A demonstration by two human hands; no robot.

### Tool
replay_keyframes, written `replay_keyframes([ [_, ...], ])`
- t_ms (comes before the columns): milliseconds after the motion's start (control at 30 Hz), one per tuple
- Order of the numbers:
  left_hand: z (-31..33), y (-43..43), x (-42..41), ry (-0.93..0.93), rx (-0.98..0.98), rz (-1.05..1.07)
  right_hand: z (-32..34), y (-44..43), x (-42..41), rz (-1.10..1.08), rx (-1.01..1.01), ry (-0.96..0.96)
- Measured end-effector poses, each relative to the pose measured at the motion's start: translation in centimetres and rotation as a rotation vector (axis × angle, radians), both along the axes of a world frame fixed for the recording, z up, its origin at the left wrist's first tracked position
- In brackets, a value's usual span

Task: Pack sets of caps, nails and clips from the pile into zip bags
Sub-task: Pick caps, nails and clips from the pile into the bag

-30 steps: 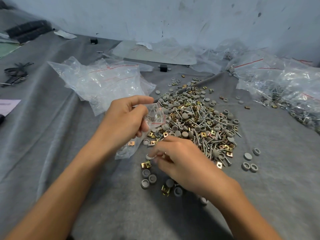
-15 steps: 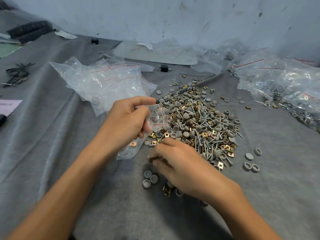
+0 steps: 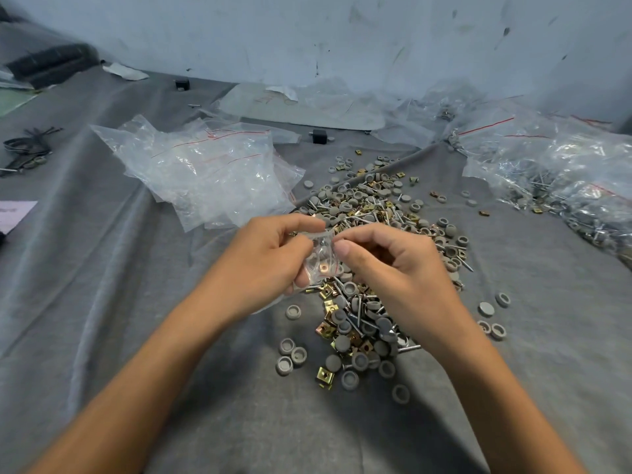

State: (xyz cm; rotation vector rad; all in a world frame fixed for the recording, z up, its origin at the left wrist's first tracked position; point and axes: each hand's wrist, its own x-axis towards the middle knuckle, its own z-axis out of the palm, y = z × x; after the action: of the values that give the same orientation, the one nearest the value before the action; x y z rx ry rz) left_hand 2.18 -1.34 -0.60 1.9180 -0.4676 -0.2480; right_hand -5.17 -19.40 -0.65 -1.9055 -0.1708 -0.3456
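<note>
zip bag [image 3: 320, 260] with a clip [image 3: 323, 268] inside, held over the pile [image 3: 376, 213], left grip [image 3: 270, 265] curled round its left side, right grip [image 3: 393, 268] pinching its top edge, empty bags [image 3: 205, 165] behind left, filled bags [image 3: 564, 179] far right, grey bench [image 3: 102, 302]

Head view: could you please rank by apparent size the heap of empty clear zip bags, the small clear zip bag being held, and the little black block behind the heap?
1. heap of empty clear zip bags
2. small clear zip bag
3. little black block (farther away)
</note>
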Motion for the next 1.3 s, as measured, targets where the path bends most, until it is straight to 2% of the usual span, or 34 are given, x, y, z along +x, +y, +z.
replay_keyframes([
  [233,-0.1,0.0,0.1,0.000,-0.025,0.000,-0.6,0.9,0.2,-0.054,-0.231,-0.031],
  [433,0.1,-0.1,-0.1,0.004,-0.023,-0.004,-0.9,1.4,0.2,-0.047,-0.174,-0.001],
  [600,0.3,-0.1,-0.1,0.017,-0.029,0.004,-0.9,1.1,0.3,-0.067,-0.246,-0.052],
  [800,0.9,0.1,-0.2,0.007,-0.042,0.041,-0.8,0.1,0.1,-0.091,-0.199,-0.044],
  [867,1.1,0.3,-0.2,0.005,-0.047,0.062,-0.8,-0.4,0.1,-0.106,-0.272,0.005],
  [1000,1.4,0.3,-0.4,0.003,-0.043,0.080,-1.0,-0.2,0.0,0.019,-0.653,0.175],
  [1067,1.6,0.3,-0.5,0.006,-0.046,0.082,-1.2,0.4,0.0,0.052,-0.768,0.202],
  [1200,1.7,0.4,-0.5,0.009,-0.045,0.087,-1.2,1.1,-0.3,0.067,-0.800,0.208],
  [1300,1.8,0.5,-0.5,0.008,-0.037,0.087,-0.8,1.1,-0.9,0.164,-0.800,0.247],
])
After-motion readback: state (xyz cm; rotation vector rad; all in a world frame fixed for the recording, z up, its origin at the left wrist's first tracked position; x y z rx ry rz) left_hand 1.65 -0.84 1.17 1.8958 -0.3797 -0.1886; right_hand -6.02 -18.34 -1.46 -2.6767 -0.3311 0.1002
